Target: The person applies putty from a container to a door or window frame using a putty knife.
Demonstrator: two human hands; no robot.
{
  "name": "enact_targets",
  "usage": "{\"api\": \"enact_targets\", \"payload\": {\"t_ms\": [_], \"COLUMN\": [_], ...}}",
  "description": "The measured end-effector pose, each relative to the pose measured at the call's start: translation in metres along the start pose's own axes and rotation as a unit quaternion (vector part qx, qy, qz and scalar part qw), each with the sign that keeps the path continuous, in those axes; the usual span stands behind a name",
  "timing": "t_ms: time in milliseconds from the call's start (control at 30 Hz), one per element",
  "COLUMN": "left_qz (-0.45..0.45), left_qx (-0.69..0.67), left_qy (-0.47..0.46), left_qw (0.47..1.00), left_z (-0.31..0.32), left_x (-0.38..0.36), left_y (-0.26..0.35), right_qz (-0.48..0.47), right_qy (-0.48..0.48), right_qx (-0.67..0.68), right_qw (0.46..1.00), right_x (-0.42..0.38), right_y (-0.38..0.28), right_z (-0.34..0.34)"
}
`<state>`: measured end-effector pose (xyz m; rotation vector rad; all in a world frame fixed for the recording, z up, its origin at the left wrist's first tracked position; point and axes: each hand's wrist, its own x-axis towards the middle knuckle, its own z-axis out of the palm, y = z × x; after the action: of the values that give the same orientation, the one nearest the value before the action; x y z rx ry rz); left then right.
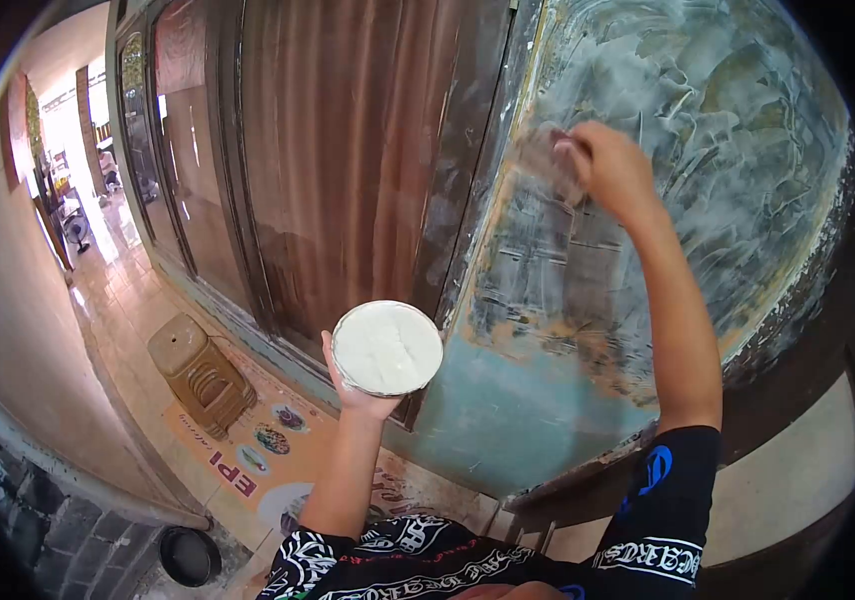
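My left hand [368,403] supports a round tub of white putty [388,348] from beneath, its fingers and thumb around the sides. The white paste fills the tub up to its rim. My right hand [610,172] is raised to the wall and closed on a putty knife [544,158], which is smeared by motion. Its blade is at the wall's left edge, beside the door frame. Whitish streaks and patches cover much of the blue-green wall [708,150], and lower down bare bluish paint [508,420] shows.
A glazed door [348,150] with a brown curtain behind it stands left of the wall. On the tiled floor are a brown plastic stool [203,370], a printed orange banner [253,460] and a dark round pan [190,556]. Farther back, a fan [76,228] stands along the passage.
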<state>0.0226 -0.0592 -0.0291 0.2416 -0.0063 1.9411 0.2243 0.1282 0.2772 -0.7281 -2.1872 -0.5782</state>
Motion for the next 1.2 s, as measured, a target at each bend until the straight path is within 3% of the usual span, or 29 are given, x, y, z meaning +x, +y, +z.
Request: {"api": "enact_targets", "payload": {"t_ms": [100, 200, 267, 300, 367, 500, 567, 667, 733, 800, 867, 967, 1033, 1100, 1167, 1200], "left_qz": [0.001, -0.001, -0.007, -0.008, -0.013, -0.004, 0.003, 0.012, 0.011, 0.011, 0.005, 0.001, 0.0, 0.001, 0.002, 0.002], "left_qx": [0.004, 0.004, 0.005, 0.005, 0.007, 0.0, 0.001, 0.002, 0.006, 0.011, 0.015, 0.01, 0.008, 0.001, -0.007, -0.006], "left_qy": [-0.027, -0.013, -0.034, -0.032, -0.009, -0.009, -0.008, -0.008, -0.003, -0.009, -0.005, -0.003, -0.011, -0.005, 0.0, 0.012], "left_qw": [1.0, 1.0, 0.999, 0.999, 1.0, 1.0, 1.0, 1.0, 1.0, 1.0, 1.0, 1.0, 1.0, 1.0, 1.0, 1.0], "left_z": [-0.007, -0.003, -0.006, -0.005, -0.001, -0.001, -0.005, -0.009, -0.008, -0.003, -0.003, -0.011, -0.016, -0.019, -0.021, -0.019], "left_x": [0.001, -0.003, 0.001, 0.001, 0.0, -0.004, -0.005, -0.01, -0.01, -0.009, -0.013, -0.012, -0.013, -0.014, -0.016, -0.016], "left_y": [0.0, -0.002, -0.003, -0.003, -0.004, -0.003, -0.002, 0.0, 0.001, 0.003, 0.002, 0.002, 0.002, 0.003, 0.0, -0.001], "right_qz": [-0.023, -0.081, -0.067, -0.03, 0.024, 0.011, -0.039, -0.099, -0.12, -0.043, 0.027, 0.059, 0.019, -0.046, -0.072, -0.072], "right_qy": [-0.171, -0.246, -0.172, -0.135, 0.026, 0.033, -0.101, -0.274, -0.246, -0.149, -0.023, 0.038, -0.03, -0.109, -0.252, -0.253], "right_qx": [-0.076, -0.095, -0.13, -0.142, -0.1, -0.042, -0.003, -0.079, -0.111, -0.16, -0.124, -0.049, 0.022, 0.015, -0.08, -0.081], "right_qw": [0.982, 0.961, 0.974, 0.98, 0.994, 0.998, 0.994, 0.953, 0.955, 0.975, 0.992, 0.996, 0.999, 0.993, 0.962, 0.961], "right_x": [-0.046, -0.073, -0.055, -0.035, -0.004, 0.007, -0.019, -0.065, -0.066, -0.039, -0.011, 0.0, -0.019, -0.067, -0.114, -0.124], "right_y": [-0.025, -0.016, -0.003, -0.01, -0.007, -0.004, -0.024, -0.031, -0.026, -0.01, -0.006, 0.006, 0.001, -0.004, -0.02, -0.015], "right_z": [0.043, 0.092, 0.101, 0.074, 0.04, 0.012, 0.034, 0.096, 0.108, 0.095, 0.047, 0.009, 0.007, 0.051, 0.089, 0.106]}}
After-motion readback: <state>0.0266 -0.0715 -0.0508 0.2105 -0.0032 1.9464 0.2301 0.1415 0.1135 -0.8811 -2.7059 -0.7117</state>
